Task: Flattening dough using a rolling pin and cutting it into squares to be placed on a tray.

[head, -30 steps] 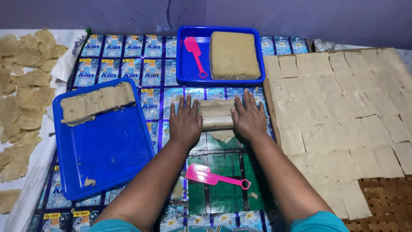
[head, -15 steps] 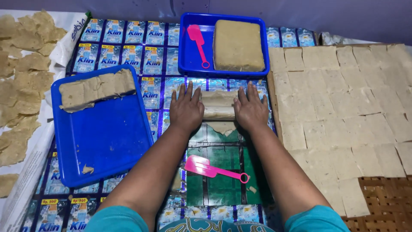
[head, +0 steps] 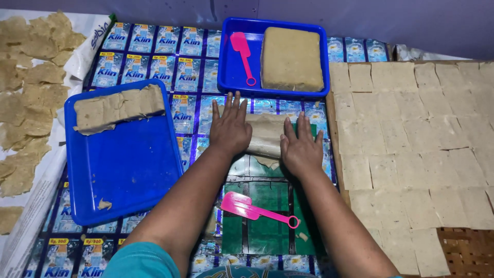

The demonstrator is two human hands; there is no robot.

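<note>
Left of frame: large blue tray [head: 123, 170] with a tan strip [head: 119, 106] along its top edge. Centre: left hand [head: 230, 128] and right hand [head: 300, 149], both flat with fingers spread, press on 1 dough roll [head: 265, 135] without gripping it. Below centre lies 1 pink scraper [head: 257, 208]; cut dough squares [head: 411, 149] fill the right.

We look from a single head-worn camera, steeply down and forward over our own forearms, close above the mat [head: 154, 51], its far edge topping the view.
</note>
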